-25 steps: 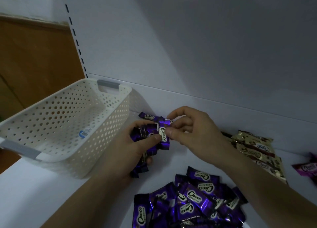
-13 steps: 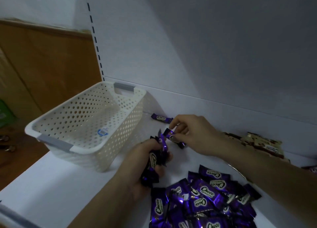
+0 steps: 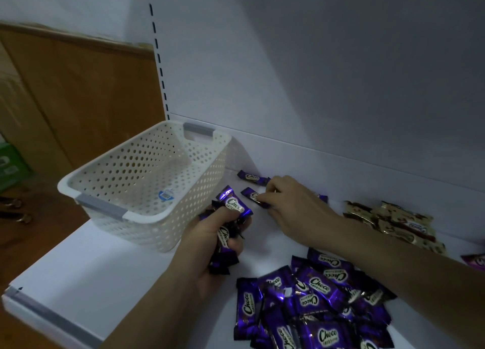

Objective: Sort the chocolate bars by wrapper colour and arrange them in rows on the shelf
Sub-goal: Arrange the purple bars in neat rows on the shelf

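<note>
Our right hand has brought one purple Choco bar down onto the shelf, still pinching it, just in front of the first laid bar. Our left hand grips the bundle. The purple row grows.

The word "Choco" stands in dark curly letters on a white patch on the shiny purple foil chocolate bars in the heap. The same word shows on the top purple bar in the left hand and on the lone purple bar by the back wall. The right hand pinches a small purple bar; its word is half hidden. The blue and white sticker in the white plastic basket has a barcode too small to read.
</note>
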{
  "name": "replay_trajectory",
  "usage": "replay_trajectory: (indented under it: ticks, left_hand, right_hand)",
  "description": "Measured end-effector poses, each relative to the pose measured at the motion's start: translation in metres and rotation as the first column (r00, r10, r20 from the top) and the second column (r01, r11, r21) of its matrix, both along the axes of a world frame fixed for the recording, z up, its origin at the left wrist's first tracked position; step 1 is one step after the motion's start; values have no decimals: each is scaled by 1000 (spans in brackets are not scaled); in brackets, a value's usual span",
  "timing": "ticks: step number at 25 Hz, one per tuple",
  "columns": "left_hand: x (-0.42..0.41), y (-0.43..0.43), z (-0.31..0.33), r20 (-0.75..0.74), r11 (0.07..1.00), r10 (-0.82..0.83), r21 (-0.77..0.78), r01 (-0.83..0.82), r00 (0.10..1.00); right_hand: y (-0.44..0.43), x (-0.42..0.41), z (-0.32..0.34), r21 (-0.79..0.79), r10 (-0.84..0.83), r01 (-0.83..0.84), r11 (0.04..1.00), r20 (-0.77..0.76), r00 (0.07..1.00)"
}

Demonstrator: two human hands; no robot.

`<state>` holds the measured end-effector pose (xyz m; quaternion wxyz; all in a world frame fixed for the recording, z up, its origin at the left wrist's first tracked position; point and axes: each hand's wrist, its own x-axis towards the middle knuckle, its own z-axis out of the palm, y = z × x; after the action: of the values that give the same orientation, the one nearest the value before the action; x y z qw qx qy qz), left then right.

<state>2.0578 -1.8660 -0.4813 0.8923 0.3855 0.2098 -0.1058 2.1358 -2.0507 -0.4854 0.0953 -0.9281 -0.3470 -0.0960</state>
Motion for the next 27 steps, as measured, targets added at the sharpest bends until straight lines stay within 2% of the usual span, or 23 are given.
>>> replay_trajectory:
  ticks: [5,15,22,23,24,25,26,27]
  left_hand:
    - [-9,1,5,21,998,-10,-55,11,1000]
    - [-4,0,5,13,997,20,-77,-19,1000]
    - [-8,-2,5,66,999,33,23,-35,997]
    - [-8,-3,6,78,998,35,45,-39,996]
    - [-9,-2,6,93,997,44,64,-50,995]
    - [-8,-2,5,117,995,56,77,-65,992]
    - [-8,-2,5,149,993,62,91,-76,987]
    - [-8,-2,4,185,990,57,115,-79,981]
  right_hand:
    - [20,25,-2,-7,-33,33,999,-4,999]
    - [30,33,0,-163,-73,82,983,61,995]
    - [26,27,5,-169,-73,80,982,46,996]
    - [26,25,6,-125,-71,77,989,50,996]
    - [25,23,10,11,-83,83,997,43,996]
    - [24,17,19,205,-134,141,969,-48,990]
    - [23,9,28,394,-142,217,893,-210,967]
    - [22,1,38,505,-64,285,815,-411,910]
